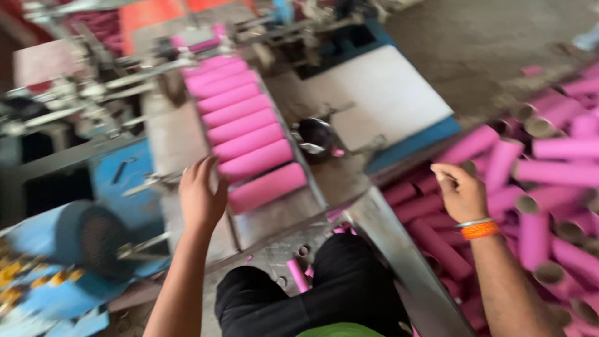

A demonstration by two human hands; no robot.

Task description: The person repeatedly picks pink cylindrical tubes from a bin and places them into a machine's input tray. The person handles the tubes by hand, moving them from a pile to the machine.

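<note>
With the left hand open against the row of pink tubes on the feed tray, the right hand, curled, should grip one tube from the pile squarely, keeping it parallel to the row.

Matt pink cardboard tubes, metal chute

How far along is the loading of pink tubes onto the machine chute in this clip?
Done: a row of pink tubes already lies side by side on the sloped chute. In hand: the left hand rests at the row's lower end, while the right hand reaches into the bin pile. Left: many loose tubes remain there.
</note>
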